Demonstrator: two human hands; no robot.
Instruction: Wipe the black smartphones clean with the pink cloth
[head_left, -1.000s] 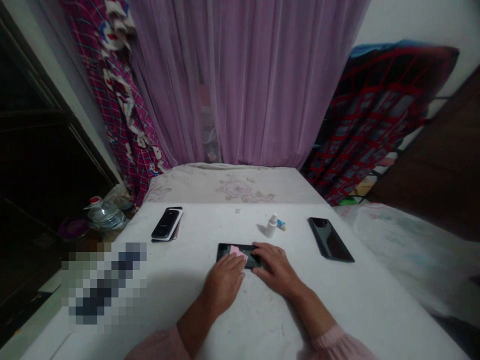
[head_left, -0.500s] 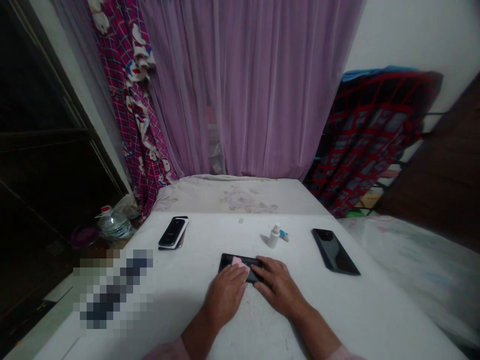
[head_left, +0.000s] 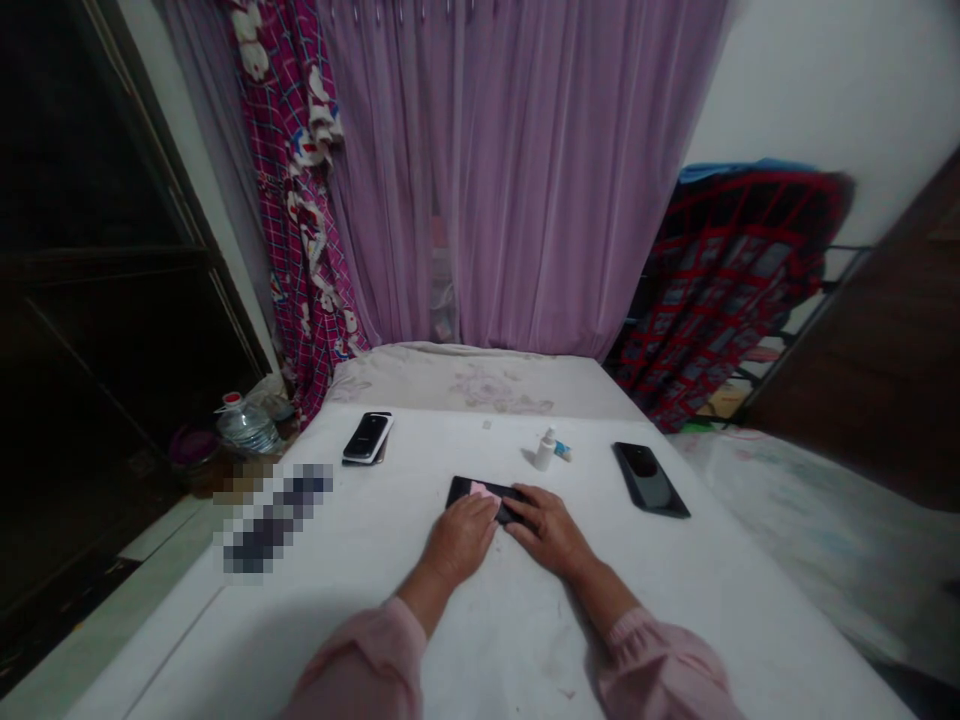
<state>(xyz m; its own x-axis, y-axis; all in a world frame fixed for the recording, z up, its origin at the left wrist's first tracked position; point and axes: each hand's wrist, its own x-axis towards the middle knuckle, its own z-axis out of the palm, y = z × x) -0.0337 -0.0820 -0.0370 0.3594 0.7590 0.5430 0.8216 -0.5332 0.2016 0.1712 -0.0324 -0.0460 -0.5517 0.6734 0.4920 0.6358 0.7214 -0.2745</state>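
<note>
A black phone lies flat on the white table, right in front of me. My left hand presses a small pink cloth onto its screen, fingers curled over the cloth. My right hand rests on the phone's right end with fingers laid flat, holding it down. Both sleeves are pink.
A second black phone lies to the right and a black and white phone to the left. A small white bottle stands behind the hands. A purple curtain hangs behind a bed. A water jug stands on the floor at left.
The view has pulled back and tilted up, so more of my arms and sleeves show. Both hands stay on the phone with the pink cloth under the left one.
</note>
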